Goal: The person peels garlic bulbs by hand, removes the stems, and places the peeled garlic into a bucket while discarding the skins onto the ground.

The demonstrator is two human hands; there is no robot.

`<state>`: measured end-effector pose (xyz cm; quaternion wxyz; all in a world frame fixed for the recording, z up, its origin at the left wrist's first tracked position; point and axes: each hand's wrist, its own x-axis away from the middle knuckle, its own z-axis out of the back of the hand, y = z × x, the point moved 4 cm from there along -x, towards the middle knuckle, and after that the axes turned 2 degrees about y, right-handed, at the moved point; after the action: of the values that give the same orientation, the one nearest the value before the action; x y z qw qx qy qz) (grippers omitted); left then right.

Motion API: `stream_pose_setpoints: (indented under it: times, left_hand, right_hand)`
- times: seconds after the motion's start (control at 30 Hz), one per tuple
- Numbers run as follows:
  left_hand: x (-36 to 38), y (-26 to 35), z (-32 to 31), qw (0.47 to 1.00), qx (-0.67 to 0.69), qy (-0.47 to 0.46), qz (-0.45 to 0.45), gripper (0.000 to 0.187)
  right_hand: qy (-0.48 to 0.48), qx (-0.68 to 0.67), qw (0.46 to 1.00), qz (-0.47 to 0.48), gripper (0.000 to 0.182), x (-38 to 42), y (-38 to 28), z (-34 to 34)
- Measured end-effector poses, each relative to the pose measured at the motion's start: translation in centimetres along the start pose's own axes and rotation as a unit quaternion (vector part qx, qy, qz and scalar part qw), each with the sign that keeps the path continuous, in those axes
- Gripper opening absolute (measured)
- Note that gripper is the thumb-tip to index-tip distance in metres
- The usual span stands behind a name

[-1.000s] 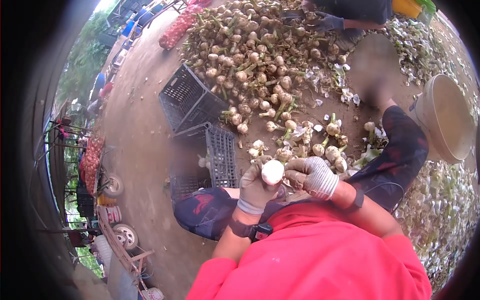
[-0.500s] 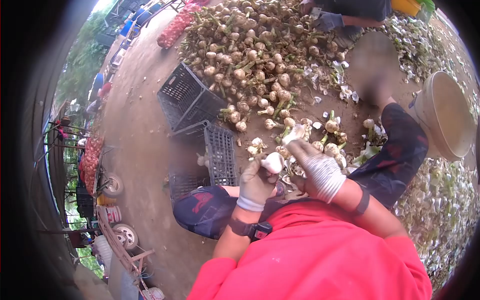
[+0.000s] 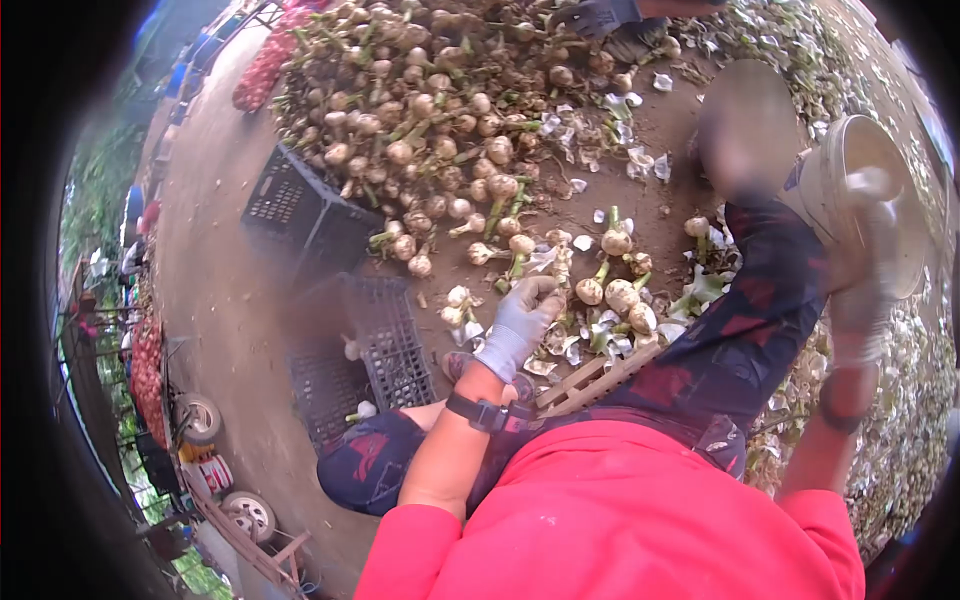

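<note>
My left hand, in a pale work glove, is low over the ground in front of my body. Its fingers are curled on a garlic bulb among loose bulbs and skins; the grip is partly hidden. Out to the right, my right hand is raised in front of the white bucket and smeared by motion. Something white shows at its fingertips, too blurred to name. Several garlic bulbs with cut green stems lie to the right of my left hand.
A large garlic heap lies ahead. Two black crates stand at the left, with white bulbs in the nearer one. Another person's gloved hand is at the top. Leaf and skin litter covers the right.
My left hand has let go of the peeled white garlic bulb and reached forward to the loose ones. My right hand has swung from the middle far right to the bucket. The view has shifted.
</note>
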<state>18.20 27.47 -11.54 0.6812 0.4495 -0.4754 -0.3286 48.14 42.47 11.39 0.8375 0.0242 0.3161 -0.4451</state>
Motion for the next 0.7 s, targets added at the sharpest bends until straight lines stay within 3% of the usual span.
stream_pose_setpoints:
  times: [0.07, 0.1, 0.13, 0.17, 0.2, 0.23, 0.27, 0.33, 0.4, 0.43, 0.47, 0.5, 0.53, 0.57, 0.6, 0.67, 0.7]
  left_hand:
    - [-1.0, -2.0, 0.0, 0.998, 0.032, 0.003, 0.054, 0.008]
    - [-0.8, -1.5, 0.7, 0.995, 0.051, 0.04, 0.073, 0.009]
    - [-0.4, -0.6, 2.1, 0.99, 0.07, 0.082, 0.093, 0.012]
    - [-0.4, -0.2, 4.4, 0.983, 0.079, 0.134, 0.095, 0.022]
    - [-0.4, -0.1, 7.4, 0.978, 0.015, 0.204, 0.04, 0.036]
    - [0.0, -1.1, 10.1, 0.921, 0.19, 0.308, 0.143, 0.045]
    - [0.7, -1.3, 12.4, 0.882, 0.217, 0.38, 0.175, 0.045]
    - [1.8, -5.3, 17.3, 0.826, 0.145, 0.499, 0.218, 0.038]
    - [2.3, -9.2, 17.9, 0.839, 0.088, 0.465, 0.268, 0.03]
    - [2.1, -13.2, 17.9, 0.862, 0.052, 0.429, 0.266, 0.022]
    - [1.8, -16.7, 17.3, 0.895, -0.156, 0.398, 0.127, 0.024]
    - [1.2, -16.1, 15.5, 0.887, -0.336, 0.303, 0.088, 0.031]
    - [0.7, -15.5, 13.1, 0.873, -0.423, 0.226, 0.093, 0.039]
    - [0.0, -14.4, 10.8, 0.882, -0.451, 0.108, 0.079, 0.049]
    - [-0.5, -16.1, 9.3, 0.855, -0.515, -0.014, 0.063, 0.055]
    - [-1.2, -18.2, 7.8, 0.816, -0.566, -0.077, 0.093, 0.051]
    - [-2.0, -17.6, 7.8, 0.818, -0.564, -0.077, 0.087, 0.051]
  right_hand:
    - [-0.137, -0.208, 0.964, -0.097, 0.037, 1.6, -3.2, -6.3]
    - [-0.175, -0.24, 0.955, -0.02, 0.029, 3.0, -3.8, -11.3]
    - [-0.318, -0.17, 0.928, -0.09, 0.018, 5.0, -4.5, -15.9]
    - [-0.391, -0.123, 0.91, -0.07, 0.016, 6.5, -5.9, -19.6]
    - [-0.459, -0.077, 0.884, -0.045, 0.015, 7.3, -7.4, -22.3]
    - [-0.457, -0.105, 0.883, -0.031, 0.017, 7.3, -9.3, -23.1]
    - [-0.455, -0.133, 0.88, -0.016, 0.019, 7.6, -11.0, -23.3]
    - [-0.534, -0.154, 0.831, 0.029, 0.022, 9.0, -12.9, -24.6]
    - [-0.666, -0.113, 0.732, 0.091, 0.021, 10.2, -14.0, -25.6]
    - [-0.67, -0.116, 0.727, 0.094, 0.021, 10.8, -14.2, -25.9]
    - [-0.676, -0.121, 0.721, 0.096, 0.025, 11.4, -14.3, -26.3]
    - [-0.682, -0.126, 0.714, 0.099, 0.029, 12.0, -14.4, -26.8]
    - [-0.686, -0.126, 0.71, 0.101, 0.029, 12.8, -14.5, -27.3]
    - [-0.672, -0.129, 0.723, 0.096, 0.031, 13.5, -14.6, -27.8]
    - [-0.657, -0.13, 0.737, 0.091, 0.034, 13.8, -14.7, -28.0]
    - [-0.662, -0.122, 0.731, 0.11, 0.033, 13.4, -15.4, -28.0]
    - [-0.632, -0.162, 0.752, 0.094, 0.033, 13.4, -15.6, -27.8]
